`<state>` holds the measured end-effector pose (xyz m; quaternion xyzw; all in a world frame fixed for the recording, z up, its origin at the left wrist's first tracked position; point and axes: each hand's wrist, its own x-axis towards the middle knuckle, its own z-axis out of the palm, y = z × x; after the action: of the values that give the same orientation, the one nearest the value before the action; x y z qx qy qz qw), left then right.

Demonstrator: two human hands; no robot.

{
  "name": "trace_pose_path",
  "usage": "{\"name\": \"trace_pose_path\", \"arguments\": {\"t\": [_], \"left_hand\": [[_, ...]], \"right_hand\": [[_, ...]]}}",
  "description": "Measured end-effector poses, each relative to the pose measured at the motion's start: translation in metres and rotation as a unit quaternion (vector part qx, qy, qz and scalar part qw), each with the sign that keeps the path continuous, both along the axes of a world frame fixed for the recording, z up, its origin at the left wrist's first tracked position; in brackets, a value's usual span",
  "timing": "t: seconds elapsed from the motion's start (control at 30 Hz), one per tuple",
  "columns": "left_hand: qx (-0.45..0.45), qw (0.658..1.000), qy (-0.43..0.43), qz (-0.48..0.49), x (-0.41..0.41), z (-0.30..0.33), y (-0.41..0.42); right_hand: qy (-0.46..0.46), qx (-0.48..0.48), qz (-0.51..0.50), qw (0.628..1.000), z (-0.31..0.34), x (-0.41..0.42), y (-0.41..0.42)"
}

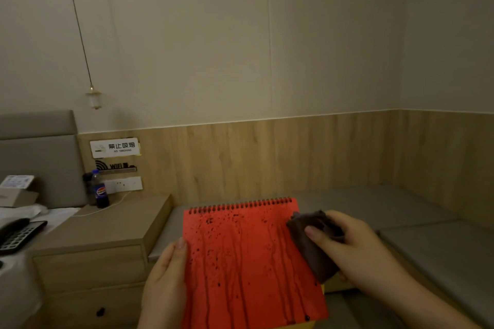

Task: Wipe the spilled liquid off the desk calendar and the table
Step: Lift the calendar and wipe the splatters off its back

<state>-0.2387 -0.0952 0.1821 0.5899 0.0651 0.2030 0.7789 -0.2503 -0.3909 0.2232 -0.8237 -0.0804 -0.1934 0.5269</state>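
Note:
A red spiral-bound desk calendar (248, 262) is held up in front of me, tilted, its cover covered with dark droplets and long dark streaks of liquid. My left hand (165, 283) grips its left edge, thumb on the cover. A bunched dark brown cloth (312, 248) is held in my right hand (347, 246), pressed against the calendar's upper right edge.
A wooden bedside table (112, 224) with drawers stands at the left, with a cola bottle (100, 191) and a white cable on it. A remote control (18, 235) and a box (16, 191) lie on the bed at far left. A grey padded bench (427, 235) runs along the wood-panelled wall.

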Motion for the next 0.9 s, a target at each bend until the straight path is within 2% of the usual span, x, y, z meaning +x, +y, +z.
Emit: {"name": "trace_pose_path", "arguments": {"t": [0.2, 0.4, 0.9], "left_hand": [[0.033, 0.999, 0.006, 0.032, -0.002, 0.001, 0.001], [0.02, 0.999, 0.001, 0.035, 0.003, -0.006, 0.003], [-0.005, 0.999, -0.033, -0.018, 0.005, -0.022, 0.006]], "right_hand": [[-0.006, -0.014, 0.015, 1.0, 0.014, 0.023, 0.005], [-0.025, -0.09, -0.013, 0.996, 0.029, 0.049, 0.014], [-0.038, -0.156, -0.041, 0.986, 0.016, 0.068, 0.023]]}}
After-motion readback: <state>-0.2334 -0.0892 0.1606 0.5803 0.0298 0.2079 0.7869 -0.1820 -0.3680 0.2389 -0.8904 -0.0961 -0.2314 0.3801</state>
